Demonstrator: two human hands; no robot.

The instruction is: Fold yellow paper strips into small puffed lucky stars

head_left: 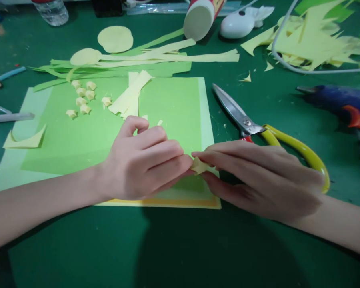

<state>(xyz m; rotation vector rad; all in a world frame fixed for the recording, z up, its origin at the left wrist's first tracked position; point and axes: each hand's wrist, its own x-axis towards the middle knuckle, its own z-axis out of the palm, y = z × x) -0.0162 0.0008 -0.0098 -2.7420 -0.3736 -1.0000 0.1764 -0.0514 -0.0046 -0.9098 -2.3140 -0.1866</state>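
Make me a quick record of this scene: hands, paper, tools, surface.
Left hand: fingers curled, fingertips at the left side of a small star
Right hand: thumb and fingers on the same star, from the right
Loose stars: eight, pale yellow, on the green sheet
Strips: long, yellow and green, mostly beyond the sheet
Scraps: piled upper right
Scissors: right of the sheet, partly behind the right hand
Cup: on its side
Table: dark green

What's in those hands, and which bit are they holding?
A small yellow paper star, pinched by its edges: the left hand at its left side, the right hand at its right.
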